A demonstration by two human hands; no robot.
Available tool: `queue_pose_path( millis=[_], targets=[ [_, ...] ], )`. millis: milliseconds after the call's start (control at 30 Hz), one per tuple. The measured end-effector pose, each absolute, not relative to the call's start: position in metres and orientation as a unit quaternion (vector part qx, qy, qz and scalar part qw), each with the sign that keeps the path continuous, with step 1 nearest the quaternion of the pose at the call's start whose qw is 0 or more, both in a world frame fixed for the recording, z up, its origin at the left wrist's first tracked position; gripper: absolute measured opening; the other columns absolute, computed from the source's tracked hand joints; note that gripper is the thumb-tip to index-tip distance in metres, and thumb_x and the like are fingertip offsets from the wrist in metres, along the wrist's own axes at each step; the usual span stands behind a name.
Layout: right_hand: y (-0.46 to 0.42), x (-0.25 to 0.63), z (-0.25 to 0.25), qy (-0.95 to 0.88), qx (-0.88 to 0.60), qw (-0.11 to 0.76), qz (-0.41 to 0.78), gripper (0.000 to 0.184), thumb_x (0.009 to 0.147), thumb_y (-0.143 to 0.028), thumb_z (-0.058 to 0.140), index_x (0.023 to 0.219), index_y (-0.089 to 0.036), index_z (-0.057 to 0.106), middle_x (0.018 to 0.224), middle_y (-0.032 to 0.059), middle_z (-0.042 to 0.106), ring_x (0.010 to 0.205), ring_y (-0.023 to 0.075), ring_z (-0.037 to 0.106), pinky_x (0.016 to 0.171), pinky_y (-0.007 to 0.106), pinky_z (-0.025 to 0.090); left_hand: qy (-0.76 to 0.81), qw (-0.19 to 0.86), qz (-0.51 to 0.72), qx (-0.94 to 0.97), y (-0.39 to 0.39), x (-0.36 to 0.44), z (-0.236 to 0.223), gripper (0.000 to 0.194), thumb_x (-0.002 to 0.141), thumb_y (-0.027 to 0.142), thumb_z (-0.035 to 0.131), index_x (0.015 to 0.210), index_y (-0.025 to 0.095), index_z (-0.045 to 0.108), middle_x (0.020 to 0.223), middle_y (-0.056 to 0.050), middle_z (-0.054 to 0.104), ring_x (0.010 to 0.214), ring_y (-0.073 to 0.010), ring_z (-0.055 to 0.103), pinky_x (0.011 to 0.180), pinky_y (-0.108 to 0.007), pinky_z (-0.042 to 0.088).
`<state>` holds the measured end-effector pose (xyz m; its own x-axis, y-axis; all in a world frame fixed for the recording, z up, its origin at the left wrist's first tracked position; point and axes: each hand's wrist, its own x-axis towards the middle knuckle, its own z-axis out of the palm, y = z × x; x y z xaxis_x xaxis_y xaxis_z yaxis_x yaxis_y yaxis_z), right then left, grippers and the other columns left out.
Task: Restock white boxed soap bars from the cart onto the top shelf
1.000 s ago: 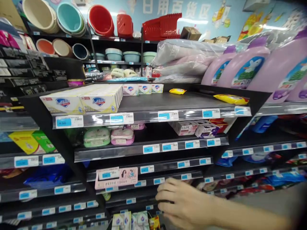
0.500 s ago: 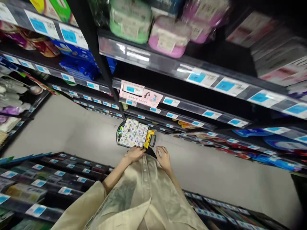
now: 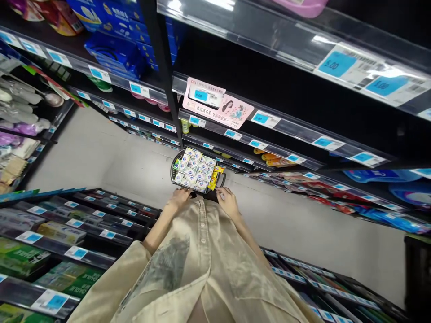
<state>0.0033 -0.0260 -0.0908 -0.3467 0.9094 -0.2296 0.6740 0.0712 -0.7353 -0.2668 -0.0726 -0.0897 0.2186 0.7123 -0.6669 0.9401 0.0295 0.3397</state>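
My left hand (image 3: 179,198) hovers before my waist, over the near left edge of a dark basket (image 3: 173,172). Its fingers look loosely bent and apart, and I see nothing in them. On the other side, my right hand (image 3: 227,200) has its fingers slightly curled beside the basket's near right corner, with nothing visible in it. Low down in front of me, the basket is filled with rows of small white boxes (image 3: 195,168) with blue print. Yellow packets (image 3: 214,178) lie along its right side, near a black handle (image 3: 222,180).
Ahead stands tall dark shelving (image 3: 286,85) with price tags and a pink sign (image 3: 217,103). Blue boxes (image 3: 116,49) fill its left part. More shelves (image 3: 67,224) rise close behind me on both sides. Grey floor (image 3: 299,215) runs along the aisle.
My view has shifted closer to the shelves. My left hand has moved left and up, away from my middle. The right hand has drawn nearer the basket's corner in view.
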Motion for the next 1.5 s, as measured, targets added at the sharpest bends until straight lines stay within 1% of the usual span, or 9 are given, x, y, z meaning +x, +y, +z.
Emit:
queue_pose_path(
  millis=[100, 267, 467, 600, 700, 1000, 1167, 1300, 1500],
  targets=[
    [-0.026, 0.000, -0.091, -0.723, -0.541, 0.134, 0.409, 0.026, 0.100, -0.031, 0.050, 0.108, -0.023, 0.074, 0.115, 0.0136, 0.078, 0.100, 0.0302, 0.075, 0.096, 0.048, 0.060, 0.632, 0.409, -0.167, 0.637, -0.087, -0.280, -0.117, 0.041, 0.109, 0.029, 0.047, 0.146, 0.018, 0.061, 0.136, -0.021, 0.072, 0.127, -0.0354, 0.069, 0.103, -0.045, 0.054],
    [-0.030, 0.006, -0.097, -0.724, -0.540, 0.098, 0.418, 0.027, 0.101, -0.036, 0.049, 0.106, -0.024, 0.072, 0.113, 0.0126, 0.078, 0.102, 0.0297, 0.074, 0.095, 0.046, 0.061, 0.663, 0.471, -0.167, 0.558, -0.110, -0.294, -0.171, 0.042, 0.111, 0.037, 0.052, 0.147, 0.017, 0.059, 0.140, -0.017, 0.070, 0.124, -0.0306, 0.069, 0.106, -0.050, 0.055],
    [-0.029, 0.017, -0.109, -0.720, -0.544, 0.057, 0.426, 0.030, 0.099, -0.041, 0.048, 0.103, -0.023, 0.072, 0.110, 0.0148, 0.079, 0.094, 0.0301, 0.075, 0.090, 0.049, 0.063, 0.703, 0.530, -0.134, 0.455, -0.141, -0.298, -0.233, 0.041, 0.109, 0.044, 0.060, 0.141, 0.018, 0.064, 0.138, -0.013, 0.070, 0.120, -0.0270, 0.070, 0.106, -0.050, 0.057],
    [-0.023, 0.025, -0.116, -0.706, -0.558, 0.043, 0.433, 0.033, 0.098, -0.047, 0.050, 0.101, -0.022, 0.073, 0.109, 0.0152, 0.079, 0.092, 0.0291, 0.075, 0.085, 0.047, 0.063, 0.726, 0.548, -0.138, 0.392, -0.159, -0.298, -0.258, 0.038, 0.106, 0.044, 0.065, 0.131, 0.016, 0.069, 0.129, -0.012, 0.072, 0.115, -0.0268, 0.071, 0.102, -0.049, 0.060],
    [-0.018, 0.032, -0.121, -0.686, -0.576, 0.056, 0.441, 0.038, 0.095, -0.052, 0.053, 0.100, -0.020, 0.074, 0.108, 0.0154, 0.080, 0.090, 0.0272, 0.075, 0.082, 0.043, 0.062, 0.742, 0.545, -0.132, 0.366, -0.161, -0.298, -0.269, 0.039, 0.105, 0.044, 0.067, 0.132, 0.016, 0.068, 0.132, -0.012, 0.071, 0.118, -0.0278, 0.070, 0.103, -0.051, 0.059],
    [-0.012, 0.049, -0.128, -0.640, -0.631, 0.036, 0.437, 0.050, 0.091, -0.061, 0.055, 0.102, -0.017, 0.075, 0.106, 0.0164, 0.080, 0.089, 0.0233, 0.074, 0.075, 0.035, 0.061, 0.799, 0.498, -0.082, 0.327, -0.094, -0.304, -0.287, 0.051, 0.106, 0.045, 0.061, 0.149, 0.018, 0.055, 0.151, -0.016, 0.058, 0.133, -0.0331, 0.060, 0.111, -0.053, 0.050],
    [-0.008, 0.058, -0.130, -0.614, -0.657, -0.008, 0.438, 0.051, 0.093, -0.060, 0.056, 0.107, -0.015, 0.074, 0.109, 0.0153, 0.080, 0.090, 0.0212, 0.072, 0.075, 0.030, 0.058, 0.825, 0.467, -0.043, 0.316, -0.041, -0.310, -0.302, 0.060, 0.103, 0.034, 0.056, 0.157, 0.011, 0.044, 0.157, -0.026, 0.050, 0.145, -0.0389, 0.050, 0.115, -0.050, 0.045],
    [-0.005, 0.075, -0.131, -0.582, -0.674, -0.052, 0.452, 0.053, 0.092, -0.064, 0.058, 0.108, -0.015, 0.072, 0.106, 0.0147, 0.081, 0.093, 0.0231, 0.072, 0.078, 0.032, 0.057, 0.836, 0.449, -0.019, 0.314, -0.005, -0.311, -0.323, 0.071, 0.101, 0.034, 0.056, 0.161, 0.005, 0.035, 0.163, -0.031, 0.042, 0.151, -0.0414, 0.041, 0.119, -0.052, 0.042],
    [-0.005, 0.114, -0.145, -0.519, -0.704, -0.108, 0.472, 0.059, 0.082, -0.074, 0.065, 0.103, -0.019, 0.069, 0.101, 0.0132, 0.082, 0.088, 0.0283, 0.076, 0.075, 0.035, 0.057, 0.831, 0.448, 0.006, 0.330, 0.039, -0.304, -0.367, 0.080, 0.096, 0.032, 0.065, 0.165, 0.005, 0.033, 0.168, -0.028, 0.039, 0.154, -0.0397, 0.036, 0.122, -0.050, 0.037]
  ],
)
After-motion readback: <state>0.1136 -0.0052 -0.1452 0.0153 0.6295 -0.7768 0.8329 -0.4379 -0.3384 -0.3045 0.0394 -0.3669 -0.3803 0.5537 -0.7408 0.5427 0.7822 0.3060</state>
